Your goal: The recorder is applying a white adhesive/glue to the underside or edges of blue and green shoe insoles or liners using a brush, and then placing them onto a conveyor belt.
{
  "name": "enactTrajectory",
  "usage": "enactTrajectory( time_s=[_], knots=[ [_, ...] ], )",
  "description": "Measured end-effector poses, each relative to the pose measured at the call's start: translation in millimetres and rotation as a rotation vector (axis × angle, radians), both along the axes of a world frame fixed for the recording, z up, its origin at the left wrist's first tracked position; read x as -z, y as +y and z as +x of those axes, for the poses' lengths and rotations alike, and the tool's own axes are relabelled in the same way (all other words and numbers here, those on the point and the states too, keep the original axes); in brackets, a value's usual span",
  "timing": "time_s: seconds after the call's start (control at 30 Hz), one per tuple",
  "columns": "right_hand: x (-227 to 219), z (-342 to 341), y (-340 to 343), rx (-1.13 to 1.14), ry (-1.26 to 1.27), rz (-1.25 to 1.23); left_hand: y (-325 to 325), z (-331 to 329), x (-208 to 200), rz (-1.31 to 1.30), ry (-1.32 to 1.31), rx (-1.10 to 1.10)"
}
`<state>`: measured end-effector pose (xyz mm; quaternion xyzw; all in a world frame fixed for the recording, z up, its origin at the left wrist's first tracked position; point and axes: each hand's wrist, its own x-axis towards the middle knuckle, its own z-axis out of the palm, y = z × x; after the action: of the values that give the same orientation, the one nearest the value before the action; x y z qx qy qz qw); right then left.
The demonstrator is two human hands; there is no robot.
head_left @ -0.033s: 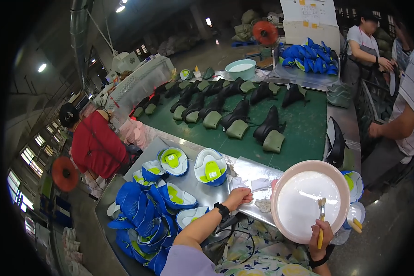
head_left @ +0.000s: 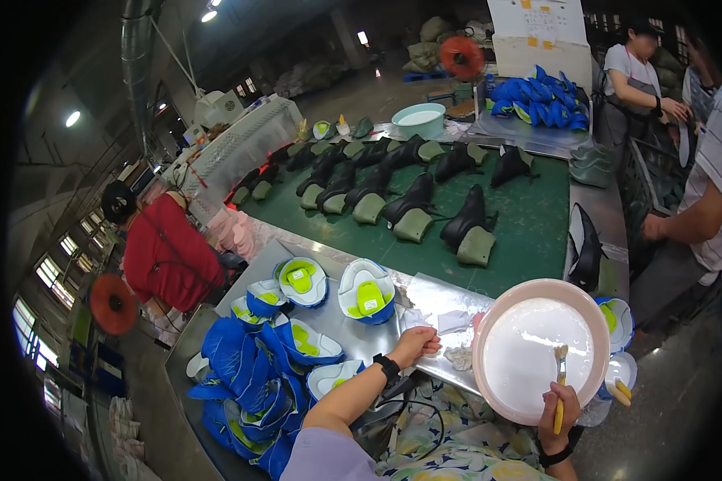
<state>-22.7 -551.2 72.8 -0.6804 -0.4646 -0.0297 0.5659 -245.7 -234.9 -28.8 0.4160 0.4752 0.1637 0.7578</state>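
Observation:
In my right hand (head_left: 559, 417) is a paintbrush (head_left: 561, 377) with a yellow handle. Its bristles point away from me, over the white liquid (head_left: 529, 341) in a round pale-pink basin (head_left: 484, 377). My left hand (head_left: 415, 345), with a dark watch at the wrist, is curled closed over the metal table edge; what its fingers may hold is hidden. White scraps (head_left: 455, 321) and a crumpled cloth (head_left: 460, 357) lie between that hand and the basin. Left of it sit blue shoe uppers with lime-green insides, one upright upper (head_left: 367, 293) closest and a heap (head_left: 245, 377) farther left.
Black-and-olive shoe uppers (head_left: 413, 208) stand in rows on a green table (head_left: 521, 256) ahead. A clear cup (head_left: 620, 373) with yellow-handled brushes is right of the basin. A person in red (head_left: 172, 252) works at left; others (head_left: 710, 192) stand at right.

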Motion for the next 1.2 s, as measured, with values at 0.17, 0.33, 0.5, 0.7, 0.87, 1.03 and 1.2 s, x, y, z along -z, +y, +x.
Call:
enactTrajectory(
  time_s=[0.17,0.33,0.5,0.7,0.87,1.03,1.2],
  knots=[
    [-1.0,1.9,1.3,-0.001,-0.03,0.011,-5.3,6.3,1.4,0.064,0.031,0.014],
    [2.2,2.8,2.3,-0.004,-0.023,0.016,-8.2,9.1,5.4,0.123,0.049,-0.017],
    [0.2,3.9,2.2,-0.008,-0.077,0.001,-9.4,10.3,7.6,0.12,0.037,-0.025],
    [-1.8,3.7,1.9,-0.017,-0.063,0.012,-10.8,9.5,12.8,0.16,0.056,-0.009],
    [-3.4,6.4,2.9,-0.019,-0.078,0.021,-12.7,11.5,10.7,0.194,0.07,-0.005],
    [-2.7,6.3,2.2,-0.022,-0.097,0.008,-12.7,12.3,9.2,0.2,0.109,-0.02],
    [-2.4,7.3,3.0,-0.023,-0.094,0.049,-13.1,14.4,8.8,0.203,0.104,-0.026]
  ],
)
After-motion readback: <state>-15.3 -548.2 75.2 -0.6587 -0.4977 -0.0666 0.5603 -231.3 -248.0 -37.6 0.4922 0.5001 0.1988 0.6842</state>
